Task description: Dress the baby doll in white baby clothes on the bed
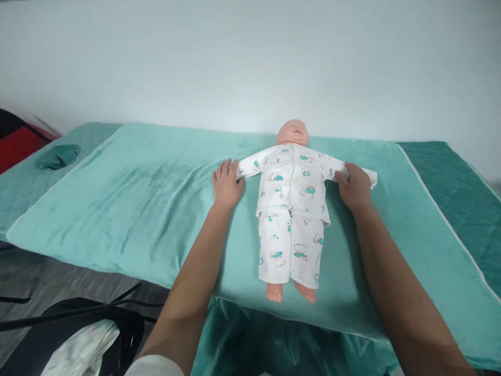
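Observation:
A baby doll (293,133) lies on its back on the green bed cover, its arms spread to both sides and its bare feet toward me. It wears a white printed pajama top (293,180) and matching pants (290,250). My left hand (228,185) rests at the end of the sleeve on the left, fingers stretched out and thumb beside the cuff; the doll's hand there is hidden. On the other side, my right hand (355,187) is closed around the right-hand sleeve. That sleeve's loose cuff (371,177) sticks out past my fingers.
The light green cover (129,193) lies over a padded bed with a face hole (58,156) at the left end. A pale wall (250,62) stands behind it. Below left, a black chair or bag (47,329) holds a bundled white cloth (84,347). Something red (19,146) sits far left.

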`<move>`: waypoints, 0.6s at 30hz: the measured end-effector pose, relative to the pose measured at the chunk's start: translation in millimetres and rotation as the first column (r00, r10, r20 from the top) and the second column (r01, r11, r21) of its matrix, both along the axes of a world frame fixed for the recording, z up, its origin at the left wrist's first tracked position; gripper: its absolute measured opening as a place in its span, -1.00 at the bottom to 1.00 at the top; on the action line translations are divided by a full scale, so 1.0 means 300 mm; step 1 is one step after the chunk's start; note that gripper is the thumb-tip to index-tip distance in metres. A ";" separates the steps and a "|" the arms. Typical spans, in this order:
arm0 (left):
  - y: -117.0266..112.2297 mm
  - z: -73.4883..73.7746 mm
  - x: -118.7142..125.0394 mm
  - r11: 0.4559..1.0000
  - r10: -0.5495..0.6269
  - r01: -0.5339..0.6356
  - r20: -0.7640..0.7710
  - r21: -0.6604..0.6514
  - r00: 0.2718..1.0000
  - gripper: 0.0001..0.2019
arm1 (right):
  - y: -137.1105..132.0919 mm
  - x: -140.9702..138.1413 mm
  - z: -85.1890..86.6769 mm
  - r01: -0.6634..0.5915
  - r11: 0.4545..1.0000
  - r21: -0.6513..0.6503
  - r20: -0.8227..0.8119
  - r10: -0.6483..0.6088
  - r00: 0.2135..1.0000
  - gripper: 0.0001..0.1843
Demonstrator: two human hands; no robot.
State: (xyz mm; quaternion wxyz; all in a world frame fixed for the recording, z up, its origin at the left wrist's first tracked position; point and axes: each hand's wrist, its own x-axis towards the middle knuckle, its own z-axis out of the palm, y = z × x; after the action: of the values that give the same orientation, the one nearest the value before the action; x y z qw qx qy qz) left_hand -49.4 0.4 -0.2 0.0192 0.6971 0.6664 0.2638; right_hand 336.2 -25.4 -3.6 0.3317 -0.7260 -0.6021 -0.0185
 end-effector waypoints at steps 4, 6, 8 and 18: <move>-0.022 -0.002 -0.030 0.988 0.139 -0.138 0.009 -0.070 0.990 -0.40 | -0.084 0.136 -0.004 0.142 0.987 -0.075 -0.012 -0.143 0.990 -0.54; -0.011 -0.010 -0.033 0.984 0.155 -0.153 0.015 -0.087 0.988 -0.41 | -0.100 0.165 0.002 0.215 0.974 -0.074 -0.069 -0.220 0.973 -0.55; 0.006 -0.021 -0.037 0.982 0.168 -0.163 0.051 -0.099 0.984 -0.39 | -0.100 0.169 0.012 0.273 0.959 -0.072 -0.137 -0.280 0.950 -0.57; 0.073 -0.059 -0.080 0.956 0.242 -0.282 0.334 0.076 0.911 -0.38 | -0.039 0.211 -0.002 0.369 0.921 0.125 -0.551 -0.245 0.798 -0.79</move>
State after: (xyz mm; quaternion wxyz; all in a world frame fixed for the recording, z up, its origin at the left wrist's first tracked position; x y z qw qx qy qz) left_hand -73.3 22.4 -17.8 0.0491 0.5489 0.7243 0.4144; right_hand 399.4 -37.3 -4.3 0.5561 -0.7489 -0.3557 0.0581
